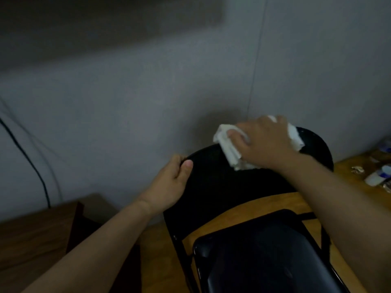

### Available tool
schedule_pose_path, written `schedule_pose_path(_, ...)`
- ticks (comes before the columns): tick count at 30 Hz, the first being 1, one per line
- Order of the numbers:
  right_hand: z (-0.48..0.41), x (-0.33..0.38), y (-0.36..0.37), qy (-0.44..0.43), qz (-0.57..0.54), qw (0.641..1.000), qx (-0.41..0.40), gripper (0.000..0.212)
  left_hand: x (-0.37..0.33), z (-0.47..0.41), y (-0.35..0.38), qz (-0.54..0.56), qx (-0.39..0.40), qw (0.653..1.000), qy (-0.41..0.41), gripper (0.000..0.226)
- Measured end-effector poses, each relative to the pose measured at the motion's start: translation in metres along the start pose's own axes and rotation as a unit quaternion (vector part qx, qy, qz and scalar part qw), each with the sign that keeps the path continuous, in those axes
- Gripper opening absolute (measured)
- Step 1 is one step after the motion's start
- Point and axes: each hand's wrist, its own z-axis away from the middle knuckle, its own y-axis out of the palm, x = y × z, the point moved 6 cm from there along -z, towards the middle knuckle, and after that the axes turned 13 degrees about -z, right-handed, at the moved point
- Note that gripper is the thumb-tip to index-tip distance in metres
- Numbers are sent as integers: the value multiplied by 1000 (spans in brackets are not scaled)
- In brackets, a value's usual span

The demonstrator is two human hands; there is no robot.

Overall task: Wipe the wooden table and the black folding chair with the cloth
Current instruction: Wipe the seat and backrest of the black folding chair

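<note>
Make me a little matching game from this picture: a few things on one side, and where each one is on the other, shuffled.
Things:
1. white cloth
2. left hand
3. small clutter
4. chair seat

Places:
A. on the wooden table, far right
B. bottom of the view, below the backrest
C. gripping the backrest's left edge
D. pressed on the backrest top under the right hand

Pairs: 1-D, 2-C, 3-A, 4-B

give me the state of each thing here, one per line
black folding chair: unfolded, backrest being wiped
white folded cloth: pressed on the backrest top
right hand: flat on the cloth
left hand: gripping the backrest's left edge
wooden table: small items at its right end
</note>
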Motion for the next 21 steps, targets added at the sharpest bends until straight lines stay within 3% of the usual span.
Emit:
schedule_pose_path(3,7,47,19,-68,-20,997,-28,43,0,-1,0,-5,-10,1000,-1,43)
schedule_pose_path(6,24,72,34,-114,-60,990,-56,37,-3,-1,1,26,-6,999,20,27)
schedule_pose_path(11,50,56,48,-178,37,983,-18,67,-6,4,-1,62,-4,998,33,30)
schedule_pose_path(13,51,22,34,-151,47,987,-14,69,-5,5,-3,26,-12,1000,12,37)
schedule_pose_path(17,57,-59,-2,-16,15,999,-38,68,-5,5,0,21,10,1000,-5,28)
schedule_pose_path(21,61,-101,-15,65,-30,995,-73,64,-5,6,0,5,16,1000,-24,28)
